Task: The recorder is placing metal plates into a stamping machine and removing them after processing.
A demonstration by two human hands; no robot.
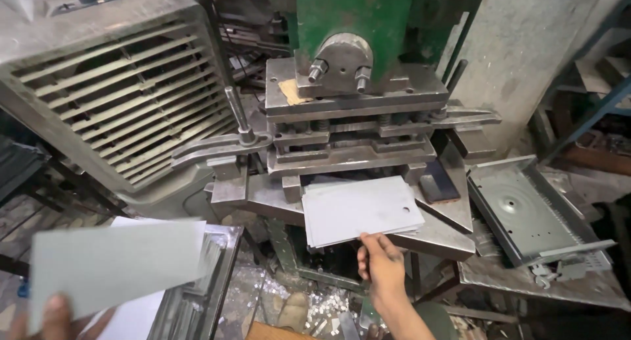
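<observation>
My right hand [382, 266] pinches the near edge of a flat grey metal sheet [360, 210] with a small hole near its right side. The sheet lies on the bed of a punch press [355, 110], partly under the die. Another sheet seems to lie just beneath it. My left hand [49, 317], at the lower left corner, holds up a second blank grey sheet [115, 264], which looks blurred. A stack of similar sheets [141, 314] lies under it.
A louvred grey fan housing [118, 97] stands to the left of the press. A formed metal tray with holes [536, 212] rests on the right. Small metal punch scraps [315, 307] litter the floor below the press bed.
</observation>
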